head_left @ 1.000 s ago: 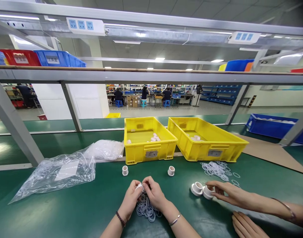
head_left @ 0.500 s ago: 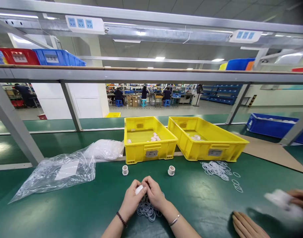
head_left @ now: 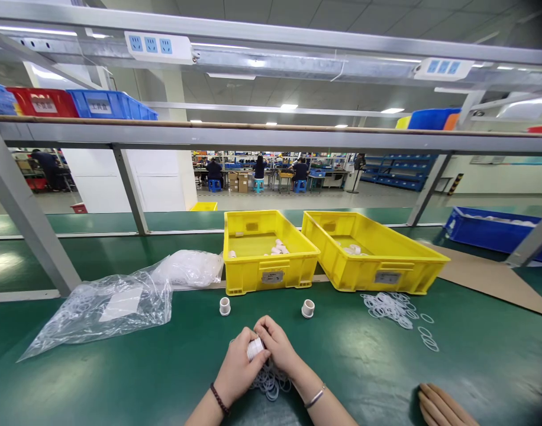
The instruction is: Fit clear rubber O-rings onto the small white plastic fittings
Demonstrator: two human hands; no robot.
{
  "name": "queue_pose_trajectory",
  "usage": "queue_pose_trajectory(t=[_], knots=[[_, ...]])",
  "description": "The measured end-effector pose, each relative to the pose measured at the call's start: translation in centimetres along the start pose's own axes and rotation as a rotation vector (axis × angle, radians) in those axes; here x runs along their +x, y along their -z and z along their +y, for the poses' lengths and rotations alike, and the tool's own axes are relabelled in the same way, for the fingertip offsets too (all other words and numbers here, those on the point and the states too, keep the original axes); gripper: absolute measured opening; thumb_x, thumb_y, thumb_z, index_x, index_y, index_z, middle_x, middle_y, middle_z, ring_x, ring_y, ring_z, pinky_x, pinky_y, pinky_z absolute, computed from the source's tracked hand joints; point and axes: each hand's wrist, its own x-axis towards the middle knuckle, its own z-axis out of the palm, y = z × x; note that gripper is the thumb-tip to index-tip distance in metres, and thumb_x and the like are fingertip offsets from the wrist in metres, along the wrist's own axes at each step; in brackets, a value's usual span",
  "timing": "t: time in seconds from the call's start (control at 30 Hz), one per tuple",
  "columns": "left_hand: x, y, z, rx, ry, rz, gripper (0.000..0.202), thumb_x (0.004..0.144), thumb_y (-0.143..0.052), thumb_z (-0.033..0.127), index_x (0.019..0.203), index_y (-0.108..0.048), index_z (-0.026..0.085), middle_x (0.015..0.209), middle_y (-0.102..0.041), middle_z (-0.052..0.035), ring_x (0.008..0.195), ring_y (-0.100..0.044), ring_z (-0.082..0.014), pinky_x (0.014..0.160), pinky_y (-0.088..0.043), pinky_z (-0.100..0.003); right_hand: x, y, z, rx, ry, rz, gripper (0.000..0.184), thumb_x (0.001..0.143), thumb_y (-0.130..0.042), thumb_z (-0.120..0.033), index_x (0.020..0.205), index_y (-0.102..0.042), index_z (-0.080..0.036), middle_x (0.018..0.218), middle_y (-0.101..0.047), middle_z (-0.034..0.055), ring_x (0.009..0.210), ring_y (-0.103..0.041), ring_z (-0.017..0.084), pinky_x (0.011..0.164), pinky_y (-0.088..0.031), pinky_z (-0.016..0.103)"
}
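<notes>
A white fitting (head_left: 255, 348) sits pinched between the hands, left (head_left: 239, 370) and right (head_left: 278, 349).

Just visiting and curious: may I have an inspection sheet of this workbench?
Surface: green bench mat.
Job's things: white fitting held over ring pile; two loose fittings beyond.
Clutter: plastic bags left; second ring pile right; two yellow bins.
Grippers: left hand and right hand pinch the fitting; co-worker's hand lower right.
Cables: nothing seen on bench; power strip overhead.
Surroundings: blue bin, cardboard sheet, people seated far off.
</notes>
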Motion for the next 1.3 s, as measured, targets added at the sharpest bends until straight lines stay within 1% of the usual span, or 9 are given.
queue_pose_trajectory(t=[0.23,0.37,0.57,0.67,0.77,0.9,0.97,1.13,1.3], knots=[[-0.4,-0.5,-0.2,-0.133,-0.039,0.077,0.018,0.080,-0.060,0.034,0.089,-0.055,0.020,0.087,-0.058,-0.0066,0.079,-0.054,-0.0217,0.073,-0.039,-0.030,-0.1,-0.4,-1.5,0.270,-0.191,-0.033,0.035,0.077,-0.058,-0.053,0.076,-0.043,-0.021,0.062,-0.036,-0.0052,0.054,-0.035,0.009,0.050,-0.031,0.020],[-0.4,-0.5,0.0,-0.149,-0.081,0.086,0.017,0.081,-0.058,0.032,0.092,-0.055,0.020,0.092,-0.058,-0.0077,0.084,-0.054,-0.0221,0.078,-0.039,-0.032,-0.3,-0.3,-1.8,0.359,-0.232,-0.040,0.034,0.076,-0.060,-0.050,0.075,-0.044,-0.020,0.061,-0.037,-0.0057,0.053,-0.034,0.008,0.050,-0.029,0.019],[-0.3,-0.6,0.3,-0.221,-0.031,0.093,0.021,0.083,-0.055,0.035,0.096,-0.056,0.019,0.091,-0.058,-0.0067,0.083,-0.053,-0.0217,0.076,-0.040,-0.031,-0.4,-0.4,-1.8,0.465,-0.267,-0.051,0.035,0.076,-0.062,-0.050,0.076,-0.044,-0.020,0.063,-0.039,-0.0053,0.054,-0.035,0.008,0.049,-0.028,0.018],[0.0,-0.6,0.0,-0.333,0.027,0.127,0.024,0.081,-0.057,0.039,0.091,-0.055,0.018,0.086,-0.056,-0.0050,0.079,-0.052,-0.0200,0.074,-0.040,-0.030,-0.5,-0.6,-1.8,0.431,-0.211,-0.036,0.036,0.077,-0.059,-0.053,0.077,-0.043,-0.020,0.064,-0.039,-0.0051,0.054,-0.037,0.009,0.050,-0.031,0.019],[0.3,-0.6,-0.2,-0.536,0.115,0.146,0.027,0.080,-0.060,0.043,0.088,-0.052,0.018,0.081,-0.054,-0.0021,0.075,-0.049,-0.0169,0.071,-0.040,-0.027,-0.6,-0.6,-1.9,0.301,-0.075,-0.037,0.032,0.081,-0.056,-0.052,0.082,-0.049,-0.020,0.073,-0.045,-0.0020,0.060,-0.043,0.010,0.056,-0.039,0.021],[0.6,-0.4,-0.1,-0.818,0.239,0.161,0.033,0.077,-0.063,0.047,0.086,-0.051,0.018,0.077,-0.051,0.0007,0.068,-0.046,-0.0126,0.066,-0.038,-0.023,-0.8,-0.3,-2.1,0.078,0.130,-0.093,0.025,0.084,-0.055,-0.043,0.096,-0.059,-0.022,0.102,-0.050,0.0059,0.089,-0.053,0.016,0.073,-0.047,0.027],[0.7,-0.4,0.1,-0.919,0.289,0.158,0.035,0.075,-0.065,0.048,0.084,-0.051,0.017,0.076,-0.050,0.0014,0.067,-0.045,-0.0112,0.064,-0.037,-0.023,-0.9,-0.1,-2.3,0.005,0.181,-0.095,0.020,0.084,-0.058,-0.038,0.096,-0.060,-0.022,0.108,-0.049,0.0076,0.096,-0.054,0.018,0.077,-0.048,0.030],[0.6,-0.9,0.4,-1.075,0.352,0.177,0.033,0.075,-0.067,0.045,0.081,-0.050,0.017,0.074,-0.048,0.0031,0.062,-0.041,-0.0081,0.062,-0.035,-0.021,-1.2,-0.3,-2.6,-0.170,0.341,0.022,0.006,0.084,-0.059,-0.025,0.081,-0.059,-0.020,0.092,-0.059,0.0060,0.092,-0.057,0.018,0.084,-0.046,0.035],[0.4,-1.6,0.8,-1.148,0.369,0.232,0.034,0.075,-0.066,0.047,0.081,-0.051,0.017,0.075,-0.050,0.0026,0.062,-0.041,-0.0080,0.060,-0.035,-0.021,-1.3,-0.7,-2.3,-0.243,0.422,0.117,0.003,0.085,-0.056,-0.022,0.083,-0.059,-0.021,0.086,-0.061,0.0058,0.088,-0.058,0.019,0.080,-0.048,0.035]])
